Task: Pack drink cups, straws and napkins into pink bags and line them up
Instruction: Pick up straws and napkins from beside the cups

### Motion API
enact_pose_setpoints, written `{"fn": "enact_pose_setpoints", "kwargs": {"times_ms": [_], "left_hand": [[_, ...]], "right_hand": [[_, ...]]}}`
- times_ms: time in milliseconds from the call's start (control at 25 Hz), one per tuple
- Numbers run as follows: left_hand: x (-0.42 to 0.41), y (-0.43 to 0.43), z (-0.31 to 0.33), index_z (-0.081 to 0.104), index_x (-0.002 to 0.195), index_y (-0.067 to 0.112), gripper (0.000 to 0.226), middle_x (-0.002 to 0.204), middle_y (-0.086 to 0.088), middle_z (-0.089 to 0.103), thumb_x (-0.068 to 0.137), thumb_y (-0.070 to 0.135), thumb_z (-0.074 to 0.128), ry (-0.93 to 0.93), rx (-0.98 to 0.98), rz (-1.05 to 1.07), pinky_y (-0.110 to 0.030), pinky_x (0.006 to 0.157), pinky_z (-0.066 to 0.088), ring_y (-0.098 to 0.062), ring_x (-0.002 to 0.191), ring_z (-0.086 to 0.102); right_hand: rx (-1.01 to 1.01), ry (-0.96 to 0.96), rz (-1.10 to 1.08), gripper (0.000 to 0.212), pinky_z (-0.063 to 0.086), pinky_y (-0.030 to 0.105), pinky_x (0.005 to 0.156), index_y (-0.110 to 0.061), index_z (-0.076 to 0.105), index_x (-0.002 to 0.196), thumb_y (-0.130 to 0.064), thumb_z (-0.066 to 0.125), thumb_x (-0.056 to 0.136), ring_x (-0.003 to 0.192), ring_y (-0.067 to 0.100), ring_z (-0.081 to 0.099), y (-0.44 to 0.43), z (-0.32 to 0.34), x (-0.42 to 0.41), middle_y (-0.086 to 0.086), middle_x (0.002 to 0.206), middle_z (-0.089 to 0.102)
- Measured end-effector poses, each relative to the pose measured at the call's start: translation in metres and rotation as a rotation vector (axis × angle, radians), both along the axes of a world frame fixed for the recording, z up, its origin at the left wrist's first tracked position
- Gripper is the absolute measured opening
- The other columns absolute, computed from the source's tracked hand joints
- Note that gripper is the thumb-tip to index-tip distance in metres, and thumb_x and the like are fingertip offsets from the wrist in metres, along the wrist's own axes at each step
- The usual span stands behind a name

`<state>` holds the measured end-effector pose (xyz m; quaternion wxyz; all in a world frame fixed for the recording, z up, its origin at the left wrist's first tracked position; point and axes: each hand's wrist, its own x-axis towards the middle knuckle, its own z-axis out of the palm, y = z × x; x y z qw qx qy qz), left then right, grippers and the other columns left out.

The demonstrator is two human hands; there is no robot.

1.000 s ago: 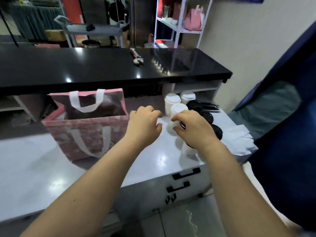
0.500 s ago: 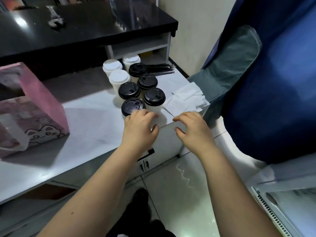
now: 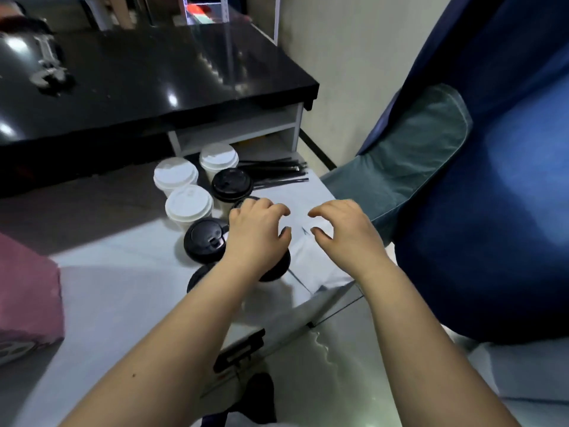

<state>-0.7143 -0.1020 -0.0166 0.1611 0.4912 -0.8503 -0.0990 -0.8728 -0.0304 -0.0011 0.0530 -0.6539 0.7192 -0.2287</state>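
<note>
- I have both bare forearms reaching in from the bottom of the head view, out over the white counter point(image 3: 123, 272).
- The left hand point(image 3: 257, 238) hangs above the cluster of cups. Its fingers are loosely curled and the thumb is out to the right, with nothing gripped that I can see.
- The right hand point(image 3: 345, 235) is just beside it, with a gap between the two, over the napkins point(image 3: 311, 269). The fingers are bent like a claw with thumb and forefinger apart, and it holds nothing.
- I cannot tell from here whether any fingertip touches what lies beneath.
- Three white-lidded cups point(image 3: 188, 202) stand upright and close together at the far left of the cluster.
- The black-lidded cups point(image 3: 207, 238) sit nearer and to the right.
  - One is in full view just left of the left hand, and one is behind it next to the white ones.
  - One peeks out beyond the left fingers, one is under the left wrist, and one is half hidden by the forearm.
- The straws point(image 3: 274, 172) are a bundle of thin black ones lying flat at the counter's far right, just behind the cups.
- The napkins are white and lie flat at the right corner of the counter, just right of the cups.
- The pink bag point(image 3: 27, 297) is at the left edge of the view, well apart from the cups. Only a corner shows, so I cannot see inside.
- Beyond the cups is a raised black countertop point(image 3: 138, 75), with a metal tool point(image 3: 46, 66) lying at its far left.
- Blue fabric point(image 3: 492, 195) fills the right side.
- A black drawer handle point(image 3: 240, 349) shows on the counter front beside the left forearm.
</note>
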Motion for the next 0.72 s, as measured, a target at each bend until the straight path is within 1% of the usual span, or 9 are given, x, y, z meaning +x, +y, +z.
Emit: {"fn": "enact_pose_setpoints", "kwargs": {"times_ms": [120,240,360,440,560,640,720], "left_hand": [[-0.024,-0.033,-0.005,0.057,0.124,0.029,0.036,0.119,0.004,0.058,0.089,0.036,0.054,-0.04,0.04,-0.032,-0.04,0.095,0.033,-0.024,0.116,0.043],[-0.048,-0.059,-0.015,0.056,0.124,0.028,0.036,0.122,0.003,0.056,0.089,0.034,0.054,-0.114,0.073,-0.041,-0.04,0.096,0.031,-0.025,0.119,0.042],[-0.068,-0.096,-0.022,0.057,0.124,0.027,0.036,0.12,0.001,0.056,0.088,0.031,0.054,-0.155,0.065,0.018,-0.041,0.095,0.033,-0.027,0.117,0.044],[-0.076,-0.119,-0.023,0.057,0.123,0.026,0.035,0.117,-0.001,0.056,0.088,0.03,0.054,-0.215,0.063,0.079,-0.041,0.092,0.035,-0.028,0.113,0.045],[-0.088,-0.138,-0.03,0.057,0.122,0.025,0.035,0.116,-0.002,0.056,0.087,0.027,0.054,-0.297,0.135,0.167,-0.04,0.091,0.038,-0.029,0.111,0.045],[-0.093,-0.148,-0.034,0.057,0.121,0.023,0.036,0.115,-0.003,0.055,0.086,0.023,0.054,-0.299,0.188,0.235,-0.04,0.09,0.039,-0.029,0.11,0.045],[-0.093,-0.156,-0.037,0.057,0.12,0.021,0.036,0.113,-0.004,0.055,0.085,0.02,0.052,-0.285,0.196,0.303,-0.041,0.088,0.041,-0.029,0.108,0.046]], "right_hand": [[0.012,-0.02,-0.019,0.023,0.04,0.03,0.088,-0.019,0.066,0.111,-0.018,0.063,0.088,0.111,0.017,0.047,-0.037,-0.003,-0.016,-0.007,0.111,0.064],[0.12,0.053,-0.051,0.024,0.039,0.034,0.09,-0.018,0.065,0.113,-0.017,0.059,0.09,0.115,0.021,0.045,-0.069,-0.017,-0.053,-0.005,0.114,0.062],[0.128,0.004,-0.051,0.025,0.038,0.033,0.091,-0.019,0.065,0.114,-0.018,0.06,0.09,0.116,0.021,0.044,-0.115,-0.025,-0.093,-0.004,0.116,0.062],[0.13,-0.014,0.045,0.025,0.038,0.033,0.091,-0.019,0.065,0.113,-0.018,0.061,0.089,0.115,0.022,0.045,-0.147,-0.034,-0.102,-0.003,0.115,0.063],[0.236,0.011,0.246,0.029,0.038,0.034,0.096,-0.021,0.064,0.116,-0.018,0.061,0.087,0.116,0.023,0.045,-0.192,-0.057,-0.108,-0.001,0.117,0.062],[0.278,0.003,0.342,0.033,0.037,0.036,0.098,-0.021,0.064,0.118,-0.016,0.06,0.086,0.116,0.024,0.044,-0.223,-0.073,-0.114,0.0,0.12,0.061],[0.269,0.018,0.415,0.036,0.033,0.036,0.097,-0.023,0.063,0.121,-0.015,0.059,0.086,0.116,0.025,0.041,-0.251,-0.086,-0.112,-0.001,0.123,0.06]]}}
